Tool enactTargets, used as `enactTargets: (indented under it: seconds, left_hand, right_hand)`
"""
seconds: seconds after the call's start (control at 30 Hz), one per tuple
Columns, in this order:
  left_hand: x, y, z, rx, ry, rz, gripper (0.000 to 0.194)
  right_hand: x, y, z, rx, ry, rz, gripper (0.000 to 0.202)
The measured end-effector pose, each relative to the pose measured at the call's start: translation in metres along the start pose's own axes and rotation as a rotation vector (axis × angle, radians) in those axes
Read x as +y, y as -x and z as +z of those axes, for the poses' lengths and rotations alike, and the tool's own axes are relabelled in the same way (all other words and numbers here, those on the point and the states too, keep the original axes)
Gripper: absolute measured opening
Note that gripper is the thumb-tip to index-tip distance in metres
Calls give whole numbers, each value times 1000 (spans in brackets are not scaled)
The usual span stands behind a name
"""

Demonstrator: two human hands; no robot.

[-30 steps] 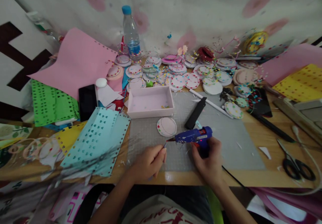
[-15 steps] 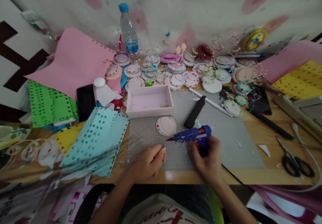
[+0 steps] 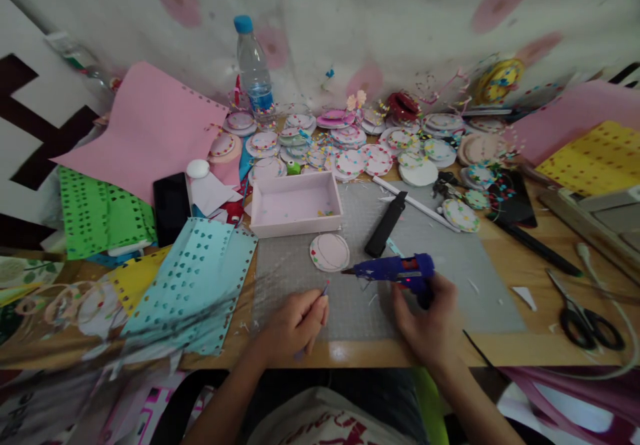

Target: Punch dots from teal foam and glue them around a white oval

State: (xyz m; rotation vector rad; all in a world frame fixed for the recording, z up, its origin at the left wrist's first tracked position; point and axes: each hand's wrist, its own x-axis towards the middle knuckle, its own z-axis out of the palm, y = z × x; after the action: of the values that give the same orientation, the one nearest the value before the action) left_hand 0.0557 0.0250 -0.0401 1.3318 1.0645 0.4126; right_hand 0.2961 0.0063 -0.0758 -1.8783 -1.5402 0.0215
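My left hand [image 3: 296,319] is closed on a thin purple stick [image 3: 326,289] whose tip points up and away from me. In my right hand [image 3: 431,311] is a blue glue gun [image 3: 395,269], its fingers round the handle and its nozzle pointing left, a little apart from the stick. Just beyond the stick, a round white paper disc [image 3: 329,252] with a ring of small coloured pieces lies on the grey cutting mat [image 3: 450,265]. Behind the disc stands a shallow white box [image 3: 297,227] with a few tiny bits inside.
A black cutter [image 3: 386,225] and a white strip lie on the mat. Scissors [image 3: 583,318] are at the right. Many decorated discs [image 3: 350,162] line the back near a water bottle [image 3: 254,65]. Blue punched sheets [image 3: 195,278] and a phone [image 3: 171,206] are at the left.
My right hand has moved right with the glue gun, so the nozzle is now away from the stick's tip. My left hand has barely moved.
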Motion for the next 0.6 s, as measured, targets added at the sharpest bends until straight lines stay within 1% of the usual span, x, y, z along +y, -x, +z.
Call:
enactTargets:
  seconds: [0.1,0.13,0.27,0.33,0.37,0.43,0.47,0.5,0.57,0.6]
  left_hand:
    - [-3,0,1,-10,33,-1,37]
    - [-3,0,0,-22,44,-1,37]
    - [-2,-2,1,-49,63,-1,38]
    - [-1,-3,3,-48,78,-17,38]
    - [-1,-3,5,-39,84,-27,37]
    - [0,-5,10,29,53,-27,37]
    - [0,-6,13,87,4,-17,38]
    - [1,-7,17,153,-67,-1,39]
    - [4,-9,24,286,-255,40,41]
    - [7,-10,28,338,-358,55,42]
  right_hand:
    - [21,-19,-18,50,34,88,60]
    - [31,-26,-24,82,87,109,63]
    - [73,-47,-41,48,301,125,66]
    - [84,-50,-45,32,390,114,64]
    - [85,-50,-45,42,425,98,61]
    - [73,-44,-46,94,435,37,53]
    - [61,-39,-46,115,397,-25,48]
    - [46,-31,-46,116,307,-93,42]
    - [10,-13,-45,-113,39,-203,25]
    - [-9,-3,-43,-248,-67,-243,19]
